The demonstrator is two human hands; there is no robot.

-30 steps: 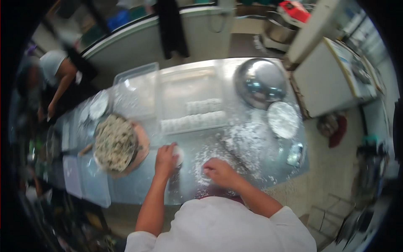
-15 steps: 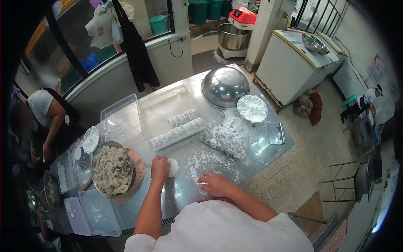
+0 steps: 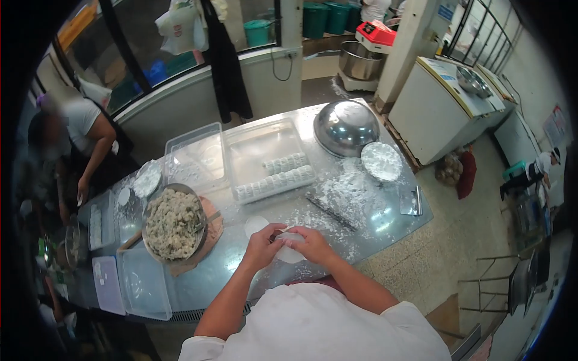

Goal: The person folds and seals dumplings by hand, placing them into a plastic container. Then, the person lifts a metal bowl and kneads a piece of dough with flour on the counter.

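Note:
A thin, round white dough wrapper hangs between my two hands, just above the front part of the metal table. My left hand is closed at the wrapper's left edge, thumb and fingers curled. From the right, my right hand pinches the same wrapper. A second dough wrapper lies flat on the table just beyond my left hand. Left of the hands is a metal bowl heaped with chunky pale filling. Past them, a clear plastic tray holds rows of white floured dumplings.
On the metal table lie a dark rod, scattered flour, a bowl of flour, an upturned metal bowl and a scraper. Plastic lids sit at left. A co-worker stands beyond the left end.
My hands have come together, the left moving right and the right meeting it, with a wrapper now between them. The camera view has shifted, so the table appears further right.

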